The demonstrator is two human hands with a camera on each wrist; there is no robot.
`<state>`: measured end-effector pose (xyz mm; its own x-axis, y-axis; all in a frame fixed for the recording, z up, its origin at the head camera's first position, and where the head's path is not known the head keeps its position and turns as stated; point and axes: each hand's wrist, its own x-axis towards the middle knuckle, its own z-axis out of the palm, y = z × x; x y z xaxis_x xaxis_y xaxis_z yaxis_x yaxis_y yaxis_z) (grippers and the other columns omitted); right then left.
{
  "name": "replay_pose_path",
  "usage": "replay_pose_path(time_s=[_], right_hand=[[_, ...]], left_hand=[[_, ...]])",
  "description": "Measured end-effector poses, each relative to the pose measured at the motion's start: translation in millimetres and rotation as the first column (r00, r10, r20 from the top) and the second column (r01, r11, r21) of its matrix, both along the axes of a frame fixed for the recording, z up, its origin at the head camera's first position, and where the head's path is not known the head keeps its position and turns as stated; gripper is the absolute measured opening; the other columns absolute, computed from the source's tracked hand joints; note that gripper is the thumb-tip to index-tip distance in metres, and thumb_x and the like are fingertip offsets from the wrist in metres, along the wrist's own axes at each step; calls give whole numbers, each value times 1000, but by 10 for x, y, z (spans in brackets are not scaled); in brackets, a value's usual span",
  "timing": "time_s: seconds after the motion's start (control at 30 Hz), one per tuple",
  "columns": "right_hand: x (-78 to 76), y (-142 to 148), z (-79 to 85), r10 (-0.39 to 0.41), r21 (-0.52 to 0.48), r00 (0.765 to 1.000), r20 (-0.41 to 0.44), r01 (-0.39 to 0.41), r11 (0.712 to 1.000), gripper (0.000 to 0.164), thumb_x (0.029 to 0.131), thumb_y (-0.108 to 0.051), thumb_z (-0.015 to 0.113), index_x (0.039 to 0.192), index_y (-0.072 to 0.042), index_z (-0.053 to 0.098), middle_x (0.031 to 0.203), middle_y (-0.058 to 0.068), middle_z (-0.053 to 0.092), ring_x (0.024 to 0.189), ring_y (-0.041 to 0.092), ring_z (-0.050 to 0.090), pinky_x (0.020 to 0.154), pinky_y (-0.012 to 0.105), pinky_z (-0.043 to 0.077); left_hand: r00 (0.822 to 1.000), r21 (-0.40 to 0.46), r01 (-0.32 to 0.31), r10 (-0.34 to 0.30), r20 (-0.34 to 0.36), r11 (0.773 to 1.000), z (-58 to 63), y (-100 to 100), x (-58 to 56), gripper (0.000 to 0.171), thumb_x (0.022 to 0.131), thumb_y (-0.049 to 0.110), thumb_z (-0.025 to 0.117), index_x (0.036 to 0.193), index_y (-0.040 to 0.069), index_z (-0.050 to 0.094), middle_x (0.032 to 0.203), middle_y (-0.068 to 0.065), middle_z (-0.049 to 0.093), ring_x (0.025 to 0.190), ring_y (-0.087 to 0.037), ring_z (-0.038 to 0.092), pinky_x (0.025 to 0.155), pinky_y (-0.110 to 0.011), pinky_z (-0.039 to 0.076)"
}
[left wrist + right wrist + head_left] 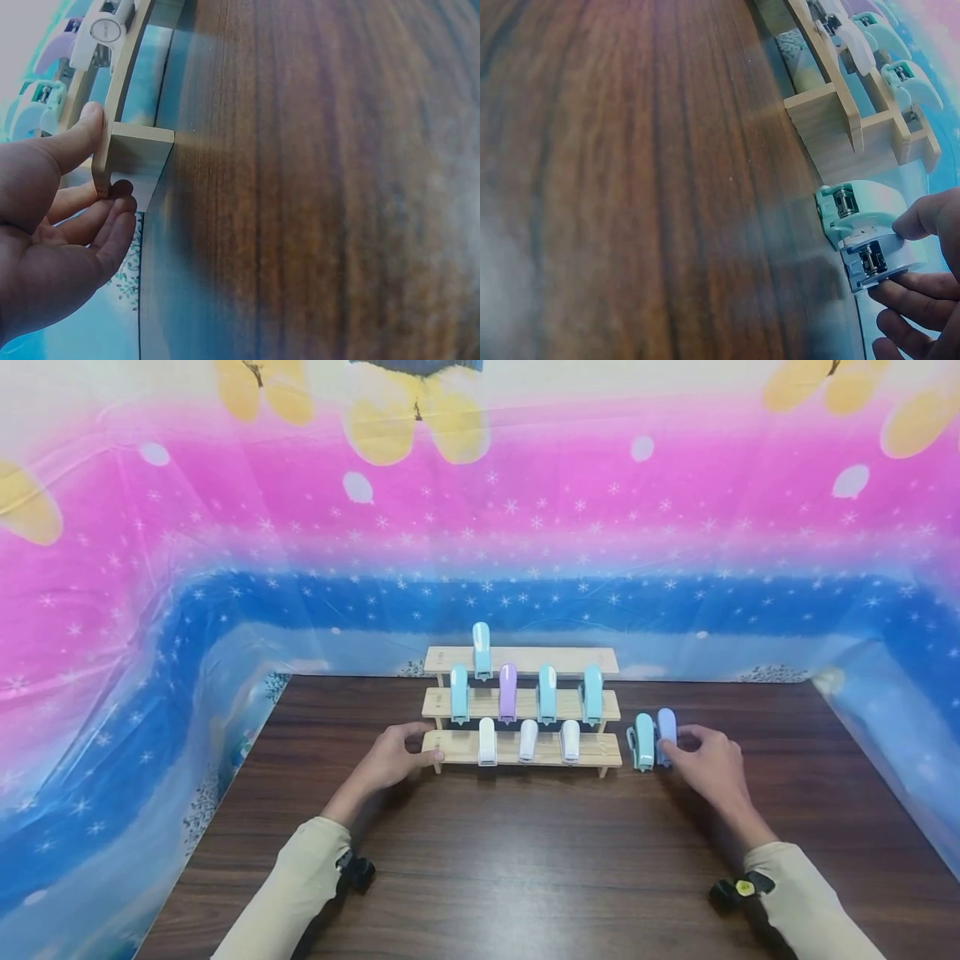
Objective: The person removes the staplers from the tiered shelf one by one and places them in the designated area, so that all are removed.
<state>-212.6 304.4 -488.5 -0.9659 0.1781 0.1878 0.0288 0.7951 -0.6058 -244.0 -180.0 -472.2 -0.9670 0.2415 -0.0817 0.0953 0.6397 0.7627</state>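
Observation:
A three-tier wooden rack [450, 745] stands on the table with small staplers on its steps. My left hand [392, 757] grips the left end of the lowest step, thumb on top and fingers [112, 225] curled below. At the rack's right, my right hand [708, 764] pinches a lavender-blue stapler [666, 727] between thumb and fingers. A teal stapler [642, 742] stands close against it on the left. Three white staplers [487, 743] sit on the lowest step. The middle step holds a purple stapler [507, 693] and three light-blue staplers [547, 693]. One light-blue stapler [481, 650] is on the top step.
The dark wood-grain table [517, 860] extends in front of the rack and to both sides. A pink and blue patterned cloth [540, 543] hangs behind and along the sides. Each wrist wears a black strapped camera [360, 872].

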Motion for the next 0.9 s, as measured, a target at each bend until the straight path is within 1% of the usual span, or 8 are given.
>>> replay_pose_path(time_s=[0.3,0.57,0.63,0.7,0.77,0.83,0.9], right_hand=[[20,13,-36,-6,1,998,57,6,1000,55,94,-38,71,125,7,67,110,27,71,80,28,62,62,30,47],[15,33,-40,12,-2,997,72,-12,1000,59,96,-41,69,128,8,64,110,27,70,81,29,63,64,31,48],[22,37,-32,15,-1,996,87,-15,1000,64,96,-47,67,130,8,63,114,28,69,84,30,63,67,33,49],[30,44,-19,10,-7,995,95,-10,1000,70,96,-53,65,132,7,62,119,30,67,92,35,64,72,41,52],[44,48,9,4,-14,995,96,-2,1000,76,95,-60,63,135,5,61,126,31,65,103,40,63,81,50,53],[52,53,47,-5,-29,997,75,7,1000,77,95,-62,62,136,3,61,130,30,63,111,43,60,88,57,50],[54,53,102,-17,-41,999,33,19,999,77,94,-63,62,136,1,61,130,28,63,116,44,59,93,60,48]], left_hand=[[1000,-2,-5,5,1,1000,-5,-1,2,59,93,27,78,141,0,58,147,-22,54,140,-39,46,112,-58,40],[1000,-10,-7,7,-2,1000,14,4,-1,58,93,27,77,141,0,58,147,-22,54,140,-39,47,111,-58,41],[1000,-11,-9,9,0,1000,17,5,2,58,93,27,78,142,0,58,147,-22,54,139,-38,47,111,-58,41],[1000,-10,-10,10,2,1000,18,7,5,59,93,27,78,142,0,58,147,-22,54,138,-38,48,110,-57,42],[1000,-6,-9,9,3,1000,14,8,7,58,93,26,77,142,0,58,147,-22,54,138,-38,48,110,-57,42],[1000,-3,-9,9,3,1000,14,9,10,58,93,26,77,142,0,58,147,-22,55,138,-38,48,110,-57,42],[1000,-2,-8,8,2,1000,19,10,12,58,93,26,77,142,0,57,147,-22,54,139,-38,47,111,-57,41]])
